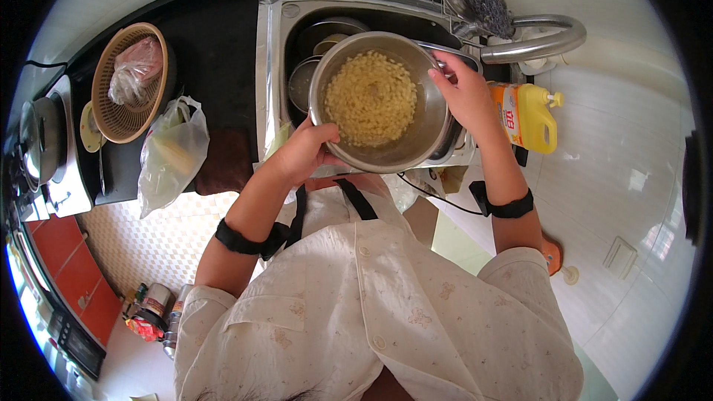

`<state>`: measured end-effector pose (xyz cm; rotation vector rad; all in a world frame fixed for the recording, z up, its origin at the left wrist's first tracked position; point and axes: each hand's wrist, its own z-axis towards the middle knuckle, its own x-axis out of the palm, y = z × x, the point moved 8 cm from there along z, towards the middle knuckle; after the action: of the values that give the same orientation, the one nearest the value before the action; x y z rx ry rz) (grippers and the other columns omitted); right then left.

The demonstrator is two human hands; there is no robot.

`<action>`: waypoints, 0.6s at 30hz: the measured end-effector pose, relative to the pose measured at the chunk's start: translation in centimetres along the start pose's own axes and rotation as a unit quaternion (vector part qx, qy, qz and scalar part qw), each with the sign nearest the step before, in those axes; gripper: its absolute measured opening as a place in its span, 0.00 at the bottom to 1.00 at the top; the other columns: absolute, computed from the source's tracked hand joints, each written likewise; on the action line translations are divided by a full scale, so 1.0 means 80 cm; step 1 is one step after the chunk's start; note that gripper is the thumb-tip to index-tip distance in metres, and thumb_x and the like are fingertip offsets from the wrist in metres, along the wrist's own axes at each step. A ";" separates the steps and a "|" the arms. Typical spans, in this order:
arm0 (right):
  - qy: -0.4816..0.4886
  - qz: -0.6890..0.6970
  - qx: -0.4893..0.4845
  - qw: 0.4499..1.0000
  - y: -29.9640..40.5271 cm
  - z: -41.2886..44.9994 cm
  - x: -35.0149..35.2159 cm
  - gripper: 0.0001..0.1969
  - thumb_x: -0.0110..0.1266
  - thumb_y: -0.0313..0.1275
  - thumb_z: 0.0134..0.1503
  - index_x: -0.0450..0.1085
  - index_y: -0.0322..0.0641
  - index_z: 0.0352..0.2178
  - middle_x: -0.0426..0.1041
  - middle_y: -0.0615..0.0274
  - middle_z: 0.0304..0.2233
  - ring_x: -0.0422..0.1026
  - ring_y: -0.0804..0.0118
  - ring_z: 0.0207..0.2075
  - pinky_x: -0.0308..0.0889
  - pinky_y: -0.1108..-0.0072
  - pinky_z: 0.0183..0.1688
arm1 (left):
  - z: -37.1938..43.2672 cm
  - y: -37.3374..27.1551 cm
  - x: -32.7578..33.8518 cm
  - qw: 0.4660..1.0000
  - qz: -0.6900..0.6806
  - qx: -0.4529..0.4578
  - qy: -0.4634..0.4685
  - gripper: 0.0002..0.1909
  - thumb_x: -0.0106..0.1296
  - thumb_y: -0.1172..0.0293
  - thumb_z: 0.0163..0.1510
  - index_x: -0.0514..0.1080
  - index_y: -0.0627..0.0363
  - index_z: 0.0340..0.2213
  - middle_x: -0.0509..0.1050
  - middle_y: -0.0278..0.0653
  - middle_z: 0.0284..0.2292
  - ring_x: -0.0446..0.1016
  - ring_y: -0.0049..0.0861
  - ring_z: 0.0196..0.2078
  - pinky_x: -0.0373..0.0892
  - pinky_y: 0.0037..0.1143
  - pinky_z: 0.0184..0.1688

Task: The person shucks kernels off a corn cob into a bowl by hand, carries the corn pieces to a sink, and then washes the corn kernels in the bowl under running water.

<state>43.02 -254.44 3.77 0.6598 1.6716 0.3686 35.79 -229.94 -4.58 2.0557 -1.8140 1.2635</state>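
A round stainless steel bowl (431, 117) is held over the near part of the sink by both hands. Inside it lies a layer of small pale yellow pieces, like soybeans or corn kernels (370, 97), in liquid. My left hand (306, 147) grips the lower left rim, thumb over the edge. At the upper right rim, my right hand (461, 89) grips with its fingers on the edge. Behind and left of the bowl, metal bowls or pans (302, 84) sit in the sink (269, 78), partly hidden.
A curved faucet (535, 53) and a steel scourer (489, 8) are at the sink's right, above a yellow detergent bottle (537, 117). Leftward stand a plastic bag with food (172, 150), a woven-look basket (99, 83) and a lidded pot (42, 145). A brown cloth (225, 161) lies at the counter edge.
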 end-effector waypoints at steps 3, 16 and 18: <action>0.007 -0.016 -0.003 1.000 0.007 -0.004 -0.003 0.15 0.54 0.34 0.55 0.71 0.41 0.42 0.75 0.50 0.27 0.74 0.56 0.27 0.68 0.74 0.32 | 0.002 -0.001 0.001 1.000 0.009 -0.016 0.011 0.25 0.39 0.75 0.49 0.59 0.72 0.50 0.70 0.52 0.44 0.74 0.39 0.42 0.73 0.36 0.46; 0.003 -0.036 -0.002 0.999 0.024 -0.010 -0.015 0.14 0.53 0.33 0.55 0.72 0.39 0.41 0.74 0.48 0.27 0.72 0.55 0.25 0.66 0.73 0.29 | 0.012 0.008 0.003 0.995 -0.038 -0.070 0.053 0.23 0.36 0.74 0.49 0.61 0.80 0.44 0.72 0.57 0.40 0.76 0.42 0.40 0.75 0.37 0.43; 0.001 -0.053 0.003 0.999 0.026 -0.010 -0.017 0.13 0.53 0.33 0.54 0.72 0.39 0.41 0.74 0.47 0.26 0.72 0.54 0.24 0.65 0.72 0.29 | 0.011 0.006 0.004 0.995 -0.039 -0.071 0.053 0.23 0.36 0.73 0.49 0.61 0.81 0.44 0.71 0.57 0.41 0.76 0.42 0.40 0.75 0.37 0.44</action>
<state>42.86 -253.50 6.23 0.5739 1.7017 0.2882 35.80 -230.84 -5.11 1.9263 -1.7085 1.1651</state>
